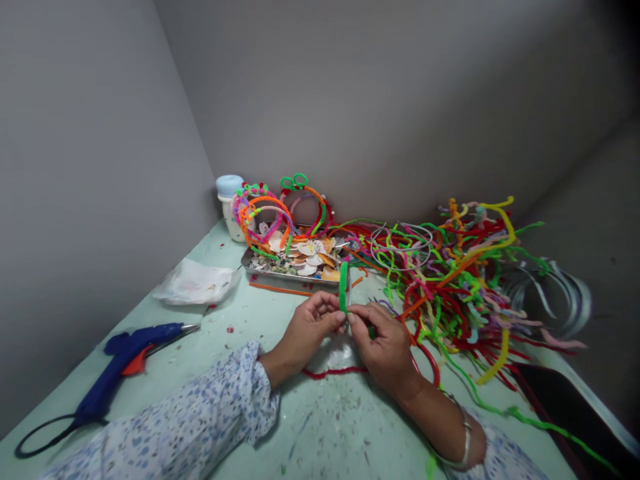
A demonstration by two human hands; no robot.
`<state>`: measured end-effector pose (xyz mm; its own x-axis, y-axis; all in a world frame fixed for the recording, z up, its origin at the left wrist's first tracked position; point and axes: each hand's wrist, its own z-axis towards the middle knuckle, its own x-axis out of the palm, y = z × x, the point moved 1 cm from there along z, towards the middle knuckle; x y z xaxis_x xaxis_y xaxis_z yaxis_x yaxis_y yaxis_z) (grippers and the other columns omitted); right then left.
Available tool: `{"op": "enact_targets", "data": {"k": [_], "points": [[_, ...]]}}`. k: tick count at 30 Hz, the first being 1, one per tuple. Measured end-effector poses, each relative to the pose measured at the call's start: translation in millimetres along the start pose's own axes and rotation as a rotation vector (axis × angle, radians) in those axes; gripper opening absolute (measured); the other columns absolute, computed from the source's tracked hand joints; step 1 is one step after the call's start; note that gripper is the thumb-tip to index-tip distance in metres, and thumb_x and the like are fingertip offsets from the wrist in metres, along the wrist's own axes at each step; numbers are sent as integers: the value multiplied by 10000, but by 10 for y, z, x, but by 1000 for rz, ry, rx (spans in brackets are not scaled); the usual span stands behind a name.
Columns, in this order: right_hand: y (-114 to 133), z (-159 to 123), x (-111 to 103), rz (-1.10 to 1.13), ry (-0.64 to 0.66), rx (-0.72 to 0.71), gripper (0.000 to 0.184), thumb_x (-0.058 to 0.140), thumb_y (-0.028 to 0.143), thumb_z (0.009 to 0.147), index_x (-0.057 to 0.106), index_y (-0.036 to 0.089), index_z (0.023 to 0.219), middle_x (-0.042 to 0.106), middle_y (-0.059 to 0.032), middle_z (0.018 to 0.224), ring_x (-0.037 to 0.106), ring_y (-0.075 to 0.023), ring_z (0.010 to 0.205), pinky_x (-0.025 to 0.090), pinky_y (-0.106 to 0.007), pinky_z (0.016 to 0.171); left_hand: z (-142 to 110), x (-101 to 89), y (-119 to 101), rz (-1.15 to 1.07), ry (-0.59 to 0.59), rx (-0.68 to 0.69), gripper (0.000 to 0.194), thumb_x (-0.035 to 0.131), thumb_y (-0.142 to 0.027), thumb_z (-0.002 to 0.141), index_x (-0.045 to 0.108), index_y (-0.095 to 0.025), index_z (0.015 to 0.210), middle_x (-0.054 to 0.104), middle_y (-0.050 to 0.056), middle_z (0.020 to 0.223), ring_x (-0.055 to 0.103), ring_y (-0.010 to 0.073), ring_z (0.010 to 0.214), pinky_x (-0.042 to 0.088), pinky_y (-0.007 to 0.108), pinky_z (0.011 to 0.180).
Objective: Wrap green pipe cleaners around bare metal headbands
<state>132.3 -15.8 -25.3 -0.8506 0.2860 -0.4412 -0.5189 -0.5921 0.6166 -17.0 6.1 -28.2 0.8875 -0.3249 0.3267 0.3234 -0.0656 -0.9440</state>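
My left hand (pixel 311 328) and my right hand (pixel 384 343) meet above the middle of the pale green table (pixel 320 427). Both pinch a green pipe cleaner (pixel 343 285) that stands upright between the fingertips, wound on what looks like a thin clear band. My left hand grips it from the left, my right hand from the right. A red pipe cleaner (pixel 330 372) lies on the table just under my hands. A silver bangle (pixel 463 443) sits on my right wrist.
A big tangle of coloured pipe cleaners (pixel 450 273) covers the right. A metal tray of shells (pixel 295 260) with wrapped headbands (pixel 270 213) stands behind, next to a white jar (pixel 229 203). A blue glue gun (pixel 125 360) and plastic bag (pixel 195 281) lie left; grey bands (pixel 560 293) far right.
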Motion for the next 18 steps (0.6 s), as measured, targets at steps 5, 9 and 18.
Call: {"op": "enact_targets", "data": {"k": [5,9,18], "points": [[0,7,10,4,-12,6,108,551,144,862,649,188,870,628,-24,748,584,-166,717,459,-293,672,-7,11,-17,49,-11,-23,250,746,-301,726,580,-150,837,572,-30,740,520,78,607,411,211,598],[1,11,13,20,-6,44,103,547,154,863,642,191,855,628,-20,754,587,-165,723,459,-291,680,-7,14,-21,63,-17,-25,247,736,-315,732,565,-152,806,552,-40,700,498,75,581,393,209,575],[3,0,7,52,31,82,69,559,189,865,625,195,887,622,-15,778,583,-160,726,463,-286,669,-1,1,-3,83,-15,-8,186,709,-257,756,564,-153,811,547,-44,709,491,67,582,390,200,571]]}}
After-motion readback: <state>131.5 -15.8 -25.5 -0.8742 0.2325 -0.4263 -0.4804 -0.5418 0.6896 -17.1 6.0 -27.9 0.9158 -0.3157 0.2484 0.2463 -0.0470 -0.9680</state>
